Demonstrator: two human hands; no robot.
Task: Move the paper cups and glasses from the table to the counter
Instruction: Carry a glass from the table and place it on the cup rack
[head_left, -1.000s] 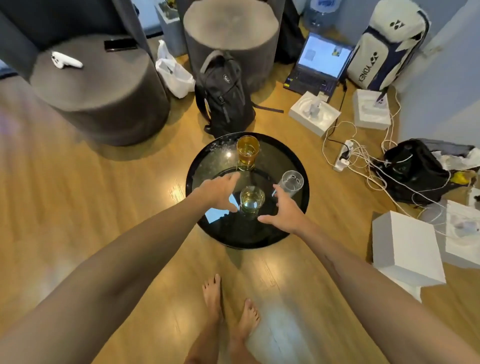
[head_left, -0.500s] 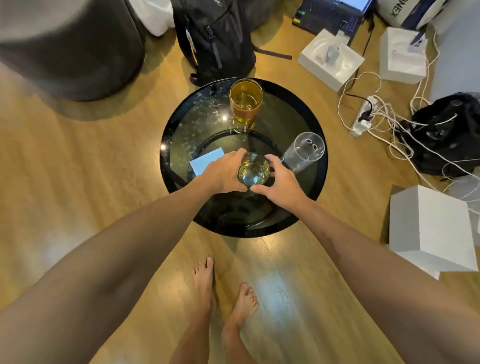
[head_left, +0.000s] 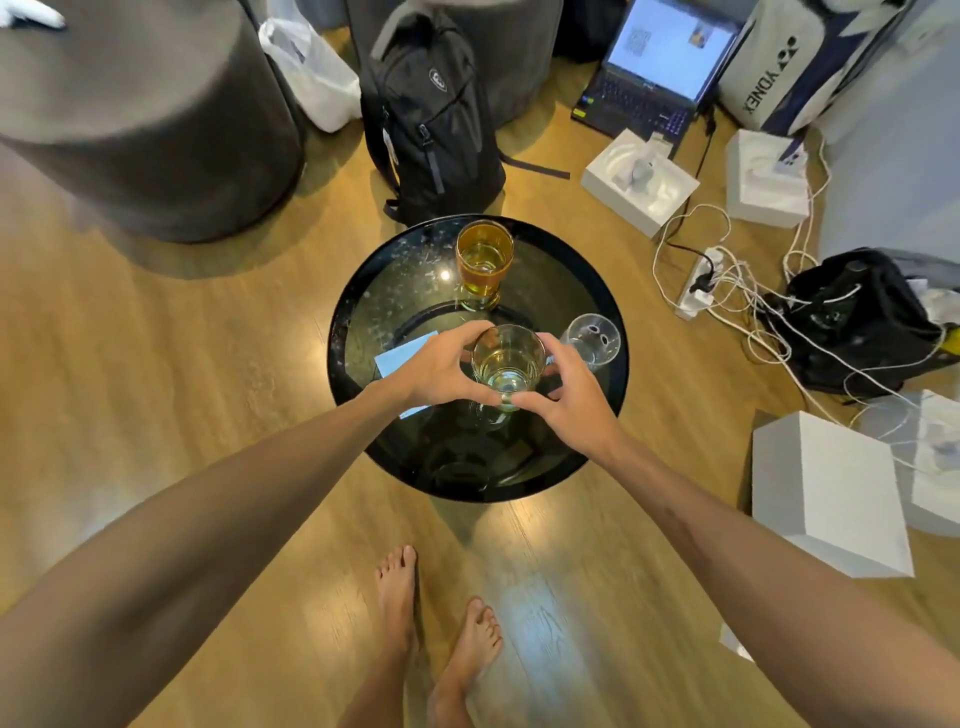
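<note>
Backpack (head_left: 431, 119) behind table (head_left: 363, 291); laptop (head_left: 660, 73) to its right.

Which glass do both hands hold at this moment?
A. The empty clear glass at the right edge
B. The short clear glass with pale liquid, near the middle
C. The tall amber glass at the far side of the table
B: the left hand and the right hand curl around the short clear glass, while the amber glass and the empty glass stand untouched.
</note>
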